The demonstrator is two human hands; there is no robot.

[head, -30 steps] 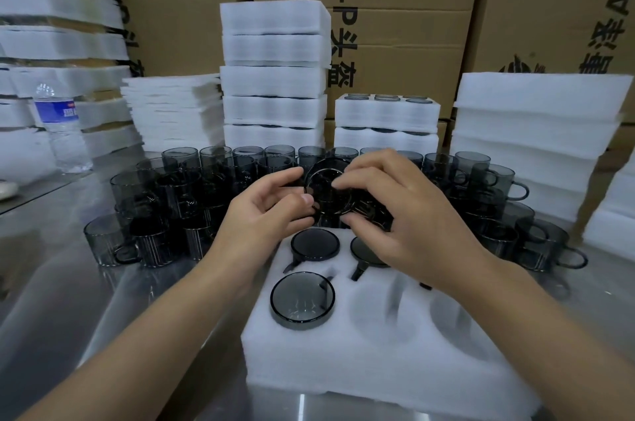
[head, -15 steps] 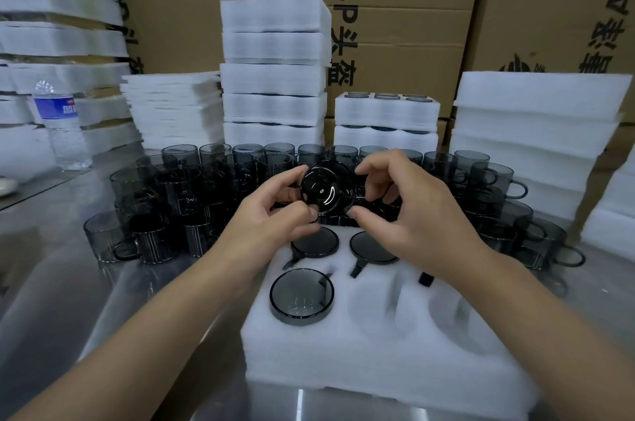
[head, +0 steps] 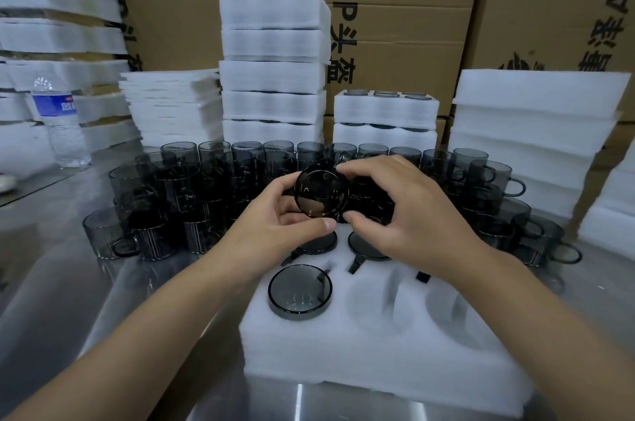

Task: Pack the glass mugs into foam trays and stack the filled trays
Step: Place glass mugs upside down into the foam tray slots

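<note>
Both hands, left hand (head: 275,224) and right hand (head: 409,214), grip a mug (head: 321,190), seemingly base-forward.

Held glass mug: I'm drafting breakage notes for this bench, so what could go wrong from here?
1. The glass mug is held by the fingertips of the left hand and right hand over the far edge of the foam tray; a slip could drop it onto the seated mugs below.
2. The loose mugs stand crowded just behind; a wrist might knock them together.
</note>
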